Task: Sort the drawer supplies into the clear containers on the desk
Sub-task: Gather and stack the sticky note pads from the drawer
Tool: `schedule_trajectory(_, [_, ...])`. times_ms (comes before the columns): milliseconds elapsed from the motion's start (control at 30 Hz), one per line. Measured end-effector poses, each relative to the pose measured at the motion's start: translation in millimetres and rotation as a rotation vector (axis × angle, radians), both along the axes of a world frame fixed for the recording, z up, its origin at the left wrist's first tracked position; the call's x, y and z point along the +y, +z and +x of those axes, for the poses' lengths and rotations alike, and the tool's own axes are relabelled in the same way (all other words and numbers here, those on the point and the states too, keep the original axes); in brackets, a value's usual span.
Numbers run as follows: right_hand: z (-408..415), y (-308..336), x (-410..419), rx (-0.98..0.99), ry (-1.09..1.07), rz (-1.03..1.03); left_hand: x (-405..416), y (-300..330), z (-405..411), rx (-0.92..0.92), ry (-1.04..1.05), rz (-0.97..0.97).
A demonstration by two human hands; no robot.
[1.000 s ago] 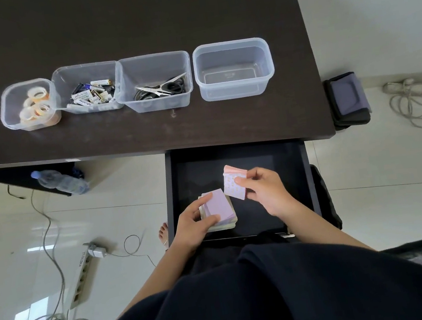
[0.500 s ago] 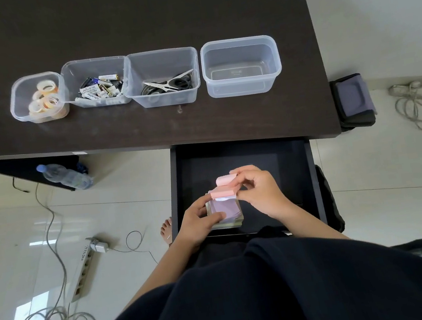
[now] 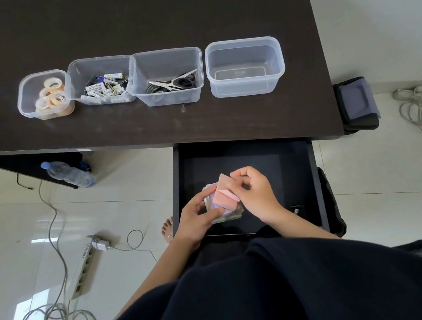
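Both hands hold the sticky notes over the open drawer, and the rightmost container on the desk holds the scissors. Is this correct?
Not quite. In the head view the rightmost container is empty; the scissors lie in the container to its left. Both the left hand and right hand hold the sticky notes over the open drawer.

One camera sits on my head, looking forward and steeply down. My lap fills the near bottom edge; my hands over the open drawer [image 3: 242,160] lie close below. The desk [image 3: 145,125] stretches farther up the frame, floor on both sides. Wide lens bends edges.
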State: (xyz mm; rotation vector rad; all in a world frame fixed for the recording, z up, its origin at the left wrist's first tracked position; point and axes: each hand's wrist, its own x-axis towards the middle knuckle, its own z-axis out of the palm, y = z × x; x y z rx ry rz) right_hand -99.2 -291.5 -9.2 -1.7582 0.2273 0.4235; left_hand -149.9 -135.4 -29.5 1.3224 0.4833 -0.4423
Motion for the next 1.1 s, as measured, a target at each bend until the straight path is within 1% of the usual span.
schedule_trajectory(133, [-7.8,-5.1,4.7,-0.098,0.088,-0.117,-1.9,1.2,-0.7,-0.015,-0.004,0.058])
schedule_trajectory(200, [-10.0,-7.4,7.3,-0.099,0.118,-0.167,-1.6,0.3,-1.8,-0.008,0.016,0.053])
schedule_trajectory(333, [-13.0,-10.3,8.3,-0.039,0.098,-0.189,-0.8,0.6,-3.4,0.008,0.04,0.035])
schedule_trajectory(433, [-17.4,-9.6,7.7,0.071,0.103,-0.093,-1.4,2.6,-4.9,0.016,0.049,0.004])
schedule_trajectory(567, [-20.2,-10.4,5.2,0.124,0.119,0.087,1.0,6.2,-6.5,0.043,0.085,-0.074])
schedule_trajectory(633, [-17.9,-10.9,2.0,0.157,0.128,0.157,3.3,7.2,-7.0,0.046,0.062,-0.087])
schedule_trajectory(767, [-11.7,-14.7,-6.2,0.224,0.233,0.216,5.6,15.4,-7.7,0.058,0.035,-0.085])
schedule_trajectory(867, [-7.4,-13.8,-11.7,0.285,0.291,0.253,7.7,20.2,-7.9,0.061,0.024,-0.14])
schedule_trajectory(967, [-5.6,-14.1,-14.0,0.339,0.299,0.281,9.8,19.6,-8.0,0.069,-0.01,-0.129])
schedule_trajectory(1100, [-6.0,-15.1,-14.5,0.379,0.261,0.373,10.0,17.2,-6.2,0.086,-0.033,-0.112])
